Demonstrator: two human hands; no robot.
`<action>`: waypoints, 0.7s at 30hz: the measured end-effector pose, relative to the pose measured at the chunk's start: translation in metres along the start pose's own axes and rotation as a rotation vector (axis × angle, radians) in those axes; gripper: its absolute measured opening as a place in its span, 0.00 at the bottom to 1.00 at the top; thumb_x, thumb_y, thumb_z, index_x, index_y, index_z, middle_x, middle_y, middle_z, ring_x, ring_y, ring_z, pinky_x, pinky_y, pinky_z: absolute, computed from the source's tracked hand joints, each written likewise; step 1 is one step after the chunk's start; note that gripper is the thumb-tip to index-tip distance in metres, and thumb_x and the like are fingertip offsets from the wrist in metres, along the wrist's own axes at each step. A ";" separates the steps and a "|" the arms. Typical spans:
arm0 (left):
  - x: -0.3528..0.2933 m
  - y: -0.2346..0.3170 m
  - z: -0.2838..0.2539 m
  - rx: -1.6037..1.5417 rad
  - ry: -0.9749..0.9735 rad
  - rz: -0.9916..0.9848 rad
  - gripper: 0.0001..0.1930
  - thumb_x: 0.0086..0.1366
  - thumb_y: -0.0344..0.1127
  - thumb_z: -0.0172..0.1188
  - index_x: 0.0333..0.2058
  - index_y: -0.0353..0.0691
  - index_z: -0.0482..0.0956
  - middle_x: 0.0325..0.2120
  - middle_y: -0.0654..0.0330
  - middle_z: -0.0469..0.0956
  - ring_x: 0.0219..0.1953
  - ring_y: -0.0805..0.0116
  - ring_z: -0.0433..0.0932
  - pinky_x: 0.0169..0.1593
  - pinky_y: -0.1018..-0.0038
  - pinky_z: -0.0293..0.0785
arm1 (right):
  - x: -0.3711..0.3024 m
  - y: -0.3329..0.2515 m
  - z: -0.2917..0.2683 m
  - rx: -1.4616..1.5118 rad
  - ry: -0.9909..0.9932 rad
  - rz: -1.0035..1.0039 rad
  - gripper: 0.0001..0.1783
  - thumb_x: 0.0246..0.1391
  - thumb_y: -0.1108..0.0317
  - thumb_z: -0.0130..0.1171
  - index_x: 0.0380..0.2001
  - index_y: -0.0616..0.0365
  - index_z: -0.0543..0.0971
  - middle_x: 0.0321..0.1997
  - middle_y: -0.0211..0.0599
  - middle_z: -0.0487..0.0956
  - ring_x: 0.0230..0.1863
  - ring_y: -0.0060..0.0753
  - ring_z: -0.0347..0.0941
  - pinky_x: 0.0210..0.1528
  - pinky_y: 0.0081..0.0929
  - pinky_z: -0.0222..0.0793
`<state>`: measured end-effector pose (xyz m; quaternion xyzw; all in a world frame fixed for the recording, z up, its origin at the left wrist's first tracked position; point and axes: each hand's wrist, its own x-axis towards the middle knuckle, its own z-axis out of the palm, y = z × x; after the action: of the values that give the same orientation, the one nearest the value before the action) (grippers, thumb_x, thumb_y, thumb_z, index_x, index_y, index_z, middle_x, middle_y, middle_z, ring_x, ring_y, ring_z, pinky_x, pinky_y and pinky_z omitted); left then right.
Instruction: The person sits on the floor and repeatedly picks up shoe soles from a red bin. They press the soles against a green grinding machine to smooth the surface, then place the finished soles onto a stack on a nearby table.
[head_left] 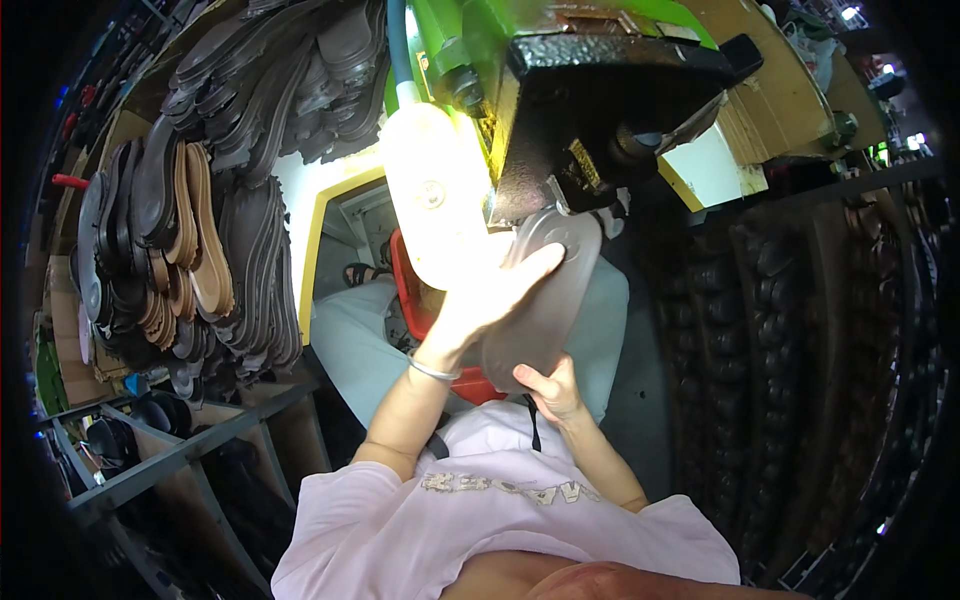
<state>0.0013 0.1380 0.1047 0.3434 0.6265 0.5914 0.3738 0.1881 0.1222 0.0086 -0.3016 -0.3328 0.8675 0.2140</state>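
A grey-brown shoe sole (541, 318) is held lengthwise over my lap, its far end right under the black head of a green machine (610, 110). My left hand (485, 305) is at its left edge, with the thumb laid across the upper face; lamp glare washes out the other fingers. Nearer my body, my right hand (556, 390) grips the near end, thumb on top and fingers underneath. The exact contact between the sole's far end and the machine is hard to make out.
A glowing white lamp (425, 185) hangs just left of the sole. Stacked grey and tan soles (210, 255) crowd the left side. Below my hands is a red container (478, 386). Racks of dark footwear parts (775, 370) stand right; a metal rack (190, 455) is lower left.
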 end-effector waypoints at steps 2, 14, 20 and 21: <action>0.002 -0.002 -0.009 0.074 -0.018 0.075 0.09 0.59 0.33 0.62 0.33 0.32 0.80 0.21 0.64 0.78 0.22 0.81 0.70 0.25 0.79 0.67 | 0.005 0.005 0.006 -0.018 -0.014 -0.002 0.21 0.48 0.75 0.65 0.46 0.65 0.73 0.45 0.36 0.77 0.47 0.27 0.72 0.53 0.27 0.67; 0.005 0.002 0.015 0.373 0.003 0.378 0.11 0.57 0.37 0.64 0.28 0.34 0.79 0.15 0.59 0.73 0.17 0.76 0.66 0.22 0.74 0.63 | 0.015 0.009 -0.004 0.044 0.044 -0.092 0.21 0.48 0.76 0.66 0.46 0.62 0.74 0.45 0.34 0.77 0.47 0.27 0.73 0.53 0.26 0.67; -0.003 -0.045 -0.012 0.365 0.107 0.213 0.08 0.60 0.32 0.62 0.33 0.32 0.81 0.21 0.66 0.77 0.24 0.82 0.70 0.27 0.80 0.66 | 0.017 0.007 0.000 -0.030 -0.006 -0.014 0.17 0.47 0.77 0.66 0.42 0.65 0.76 0.43 0.36 0.78 0.44 0.25 0.73 0.50 0.24 0.68; -0.007 -0.050 -0.012 0.368 0.123 0.173 0.08 0.60 0.32 0.62 0.34 0.31 0.81 0.23 0.65 0.78 0.25 0.82 0.71 0.28 0.81 0.67 | 0.014 0.007 -0.003 -0.047 0.001 -0.013 0.18 0.46 0.78 0.66 0.42 0.65 0.76 0.43 0.36 0.78 0.44 0.25 0.73 0.50 0.24 0.68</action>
<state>-0.0056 0.1229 0.0557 0.4213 0.7139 0.5170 0.2137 0.1792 0.1267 -0.0036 -0.3050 -0.3549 0.8578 0.2127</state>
